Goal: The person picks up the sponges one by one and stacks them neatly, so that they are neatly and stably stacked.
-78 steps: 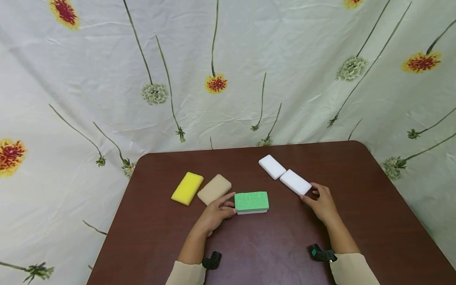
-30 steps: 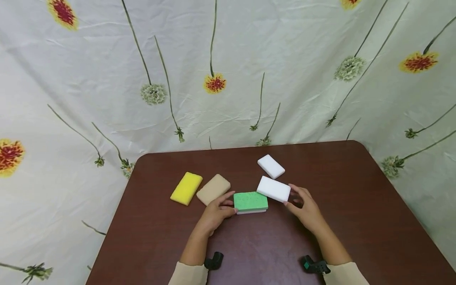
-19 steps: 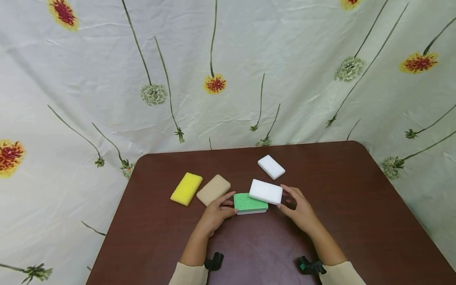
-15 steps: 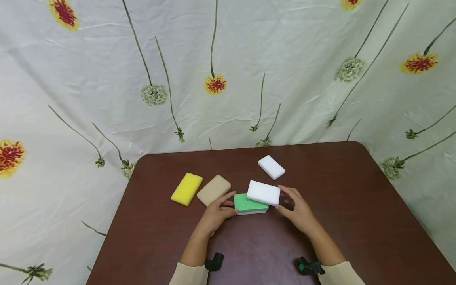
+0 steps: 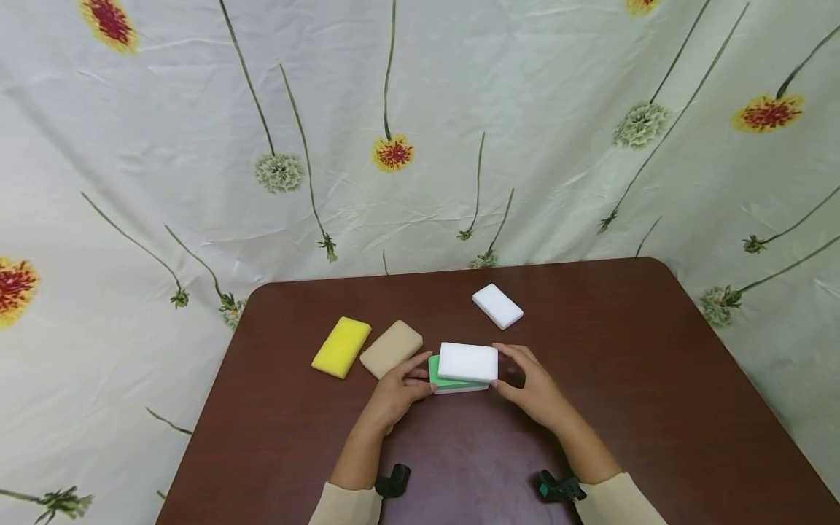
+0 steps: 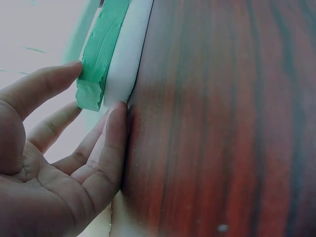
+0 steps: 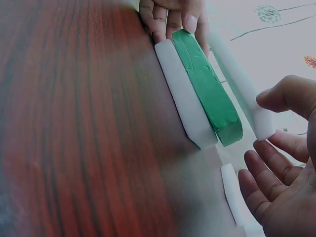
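Observation:
A white sponge (image 5: 469, 362) is pinched at its right end between the thumb and fingers of my right hand (image 5: 534, 390). It hangs just over a green sponge (image 5: 435, 370), with a narrow gap between them in the right wrist view. Under the green one lies another white sponge (image 7: 185, 94), flat on the table. My left hand (image 5: 394, 396) holds the left end of this stack. In the left wrist view its fingertips touch both the green sponge (image 6: 101, 49) and the lower white sponge (image 6: 126, 54).
Left of the stack, a beige sponge (image 5: 391, 348) and a yellow sponge (image 5: 341, 347) lie on the brown table (image 5: 656, 408). A further white sponge (image 5: 498, 306) lies behind the stack. A flower-print cloth (image 5: 525, 87) hangs beyond the table's far edge.
My right hand has carried its white sponge leftward from beside the other white one to over the green sponge, turning it nearly parallel. My left hand has kept its place.

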Available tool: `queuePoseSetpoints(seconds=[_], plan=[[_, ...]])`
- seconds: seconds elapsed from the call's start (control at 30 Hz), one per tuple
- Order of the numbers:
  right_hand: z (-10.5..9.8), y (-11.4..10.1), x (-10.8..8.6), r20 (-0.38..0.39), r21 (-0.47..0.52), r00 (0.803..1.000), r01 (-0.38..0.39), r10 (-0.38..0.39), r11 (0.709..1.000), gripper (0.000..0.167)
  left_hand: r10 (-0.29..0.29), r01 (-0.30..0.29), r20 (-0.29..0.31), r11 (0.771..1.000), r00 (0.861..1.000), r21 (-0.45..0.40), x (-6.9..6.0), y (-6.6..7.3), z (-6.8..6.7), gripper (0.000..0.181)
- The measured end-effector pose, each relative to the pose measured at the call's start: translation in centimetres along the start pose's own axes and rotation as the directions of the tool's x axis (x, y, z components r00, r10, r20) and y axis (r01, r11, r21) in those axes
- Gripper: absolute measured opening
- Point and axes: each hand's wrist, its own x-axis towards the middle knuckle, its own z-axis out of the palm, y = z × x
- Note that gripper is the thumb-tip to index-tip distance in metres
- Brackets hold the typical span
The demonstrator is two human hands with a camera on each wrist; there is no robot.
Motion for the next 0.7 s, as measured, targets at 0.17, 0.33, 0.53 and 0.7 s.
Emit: queuePoseSetpoints(seconds=[0.17, 0.33, 0.53, 0.7], plan=[[0.2, 0.0, 0.3, 0.030, -0.006, 0.999, 0.014, -0.014, 1.000, 0.062, -0.001, 0.001, -0.002, 1.000, 1.000, 0.007, 0.0, 0.0, 0.0, 0.062], [0.2, -0.3, 0.6, 0.066, -0.020, 0.998, 0.014, -0.012, 1.000, 0.063, -0.003, 0.003, -0.001, 1.000, 1.000, 0.005, -0.1, 0.1, 0.0, 0.061], [0.3, -0.4, 1.0, 0.094, -0.024, 0.996, 0.012, -0.010, 1.000, 0.063, -0.004, 0.004, 0.006, 1.000, 1.000, 0.001, 0.0, 0.0, 0.0, 0.064], [0.5, -0.4, 1.2, 0.103, -0.028, 0.994, 0.028, -0.025, 0.999, 0.064, -0.008, 0.008, 0.005, 1.000, 1.000, 0.002, -0.2, 0.1, 0.1, 0.068]])
